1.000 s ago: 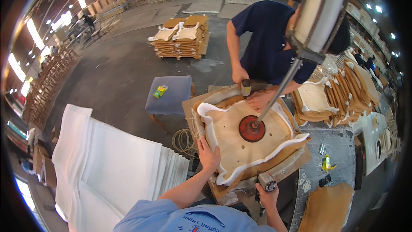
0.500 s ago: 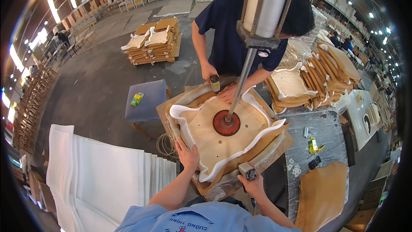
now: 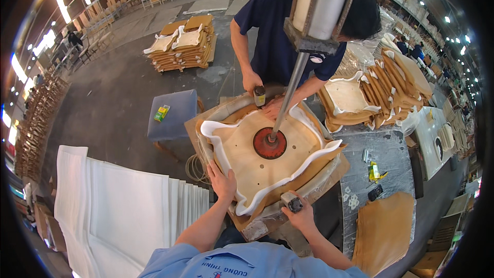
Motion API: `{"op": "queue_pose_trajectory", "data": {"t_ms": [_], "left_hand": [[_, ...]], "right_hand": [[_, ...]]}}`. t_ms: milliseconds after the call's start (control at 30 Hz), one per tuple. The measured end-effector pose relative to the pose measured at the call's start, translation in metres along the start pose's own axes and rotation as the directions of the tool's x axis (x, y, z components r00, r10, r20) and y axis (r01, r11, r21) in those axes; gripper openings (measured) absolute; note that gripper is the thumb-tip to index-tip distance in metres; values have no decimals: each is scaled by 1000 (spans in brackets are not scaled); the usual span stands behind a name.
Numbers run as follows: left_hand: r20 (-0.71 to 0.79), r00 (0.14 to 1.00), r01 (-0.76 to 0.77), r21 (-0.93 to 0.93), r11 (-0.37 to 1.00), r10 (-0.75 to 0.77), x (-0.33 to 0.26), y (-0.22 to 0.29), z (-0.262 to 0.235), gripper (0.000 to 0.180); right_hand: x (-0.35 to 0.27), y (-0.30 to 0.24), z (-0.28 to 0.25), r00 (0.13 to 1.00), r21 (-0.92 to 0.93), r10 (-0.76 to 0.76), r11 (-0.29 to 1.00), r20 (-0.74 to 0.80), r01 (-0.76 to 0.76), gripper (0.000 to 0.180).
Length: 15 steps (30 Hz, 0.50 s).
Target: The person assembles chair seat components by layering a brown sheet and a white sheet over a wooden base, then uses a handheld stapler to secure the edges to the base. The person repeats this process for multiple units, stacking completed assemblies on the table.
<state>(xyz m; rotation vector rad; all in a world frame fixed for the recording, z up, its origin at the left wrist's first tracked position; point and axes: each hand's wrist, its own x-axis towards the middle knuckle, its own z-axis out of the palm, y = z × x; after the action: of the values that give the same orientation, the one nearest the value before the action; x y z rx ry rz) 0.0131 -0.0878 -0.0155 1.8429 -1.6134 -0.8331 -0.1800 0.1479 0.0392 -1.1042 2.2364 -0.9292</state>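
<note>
A light plywood seat panel (image 3: 242, 162) lies underside up, with white padding (image 3: 218, 146) and tan cover material (image 3: 301, 177) standing up around its rim. The red round foot (image 3: 269, 143) of a press rests on its middle. My left hand (image 3: 223, 181) lies with fingers stretched along the panel's left near edge, against the padding and cover. In my right hand (image 3: 301, 216) is a staple gun (image 3: 292, 202), held at the near edge by the cover. Across from me, a co-worker holds another staple gun (image 3: 259, 96) at the far edge, the other hand on the panel.
White padding sheets (image 3: 128, 201) are stacked at the left. A blue stool (image 3: 172, 116) carries a small box. At the right, a table (image 3: 391, 154) holds tan cover sheets (image 3: 386, 226) and a phone (image 3: 375, 192). Covered panels (image 3: 396, 80) are piled behind it. The press cylinder (image 3: 319, 5) hangs above.
My right hand and its staple gun have shifted slightly left and up along the near edge. The left hand stays at the panel's edge. The whole view has tilted a little.
</note>
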Motion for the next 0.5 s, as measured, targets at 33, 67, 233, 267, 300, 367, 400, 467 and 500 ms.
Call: {"op": "queue_pose_trajectory", "data": {"t_ms": [33,67,233,267,300,367,400,467,500], "left_hand": [[3,1000,-15,-12,1000,15,0,-5,-1,97],[7,1000,-30,-24,999,30,0,-9,-3,97],[134,988,-67,-89,994,79,4,-22,-15,98],[186,978,-73,-100,992,91,3,-23,-21,97],[238,966,-77,-110,991,102,3,-23,-27,96],[291,931,-198,-108,974,221,10,-33,-48,87],[317,907,-256,-109,960,278,13,-39,-58,83],[316,826,-481,-37,876,467,21,-39,-74,72],[321,769,-582,-3,813,552,24,-39,-79,67]], "right_hand": [[-1,0,2,1000,2,12,1000,-7,-12,78],[-2,0,5,1000,4,24,1000,-15,-24,79],[-7,-6,13,995,12,71,997,-65,-70,80],[-8,-8,13,993,9,80,997,-90,-80,80],[-11,-9,13,990,5,89,996,-114,-89,80],[-13,-20,17,985,-2,94,995,-148,-95,75],[-14,-25,19,982,-6,96,995,-164,-99,73],[-16,-29,20,975,-18,102,994,-195,-107,73],[-18,-30,21,972,-24,106,993,-211,-114,74]]}}
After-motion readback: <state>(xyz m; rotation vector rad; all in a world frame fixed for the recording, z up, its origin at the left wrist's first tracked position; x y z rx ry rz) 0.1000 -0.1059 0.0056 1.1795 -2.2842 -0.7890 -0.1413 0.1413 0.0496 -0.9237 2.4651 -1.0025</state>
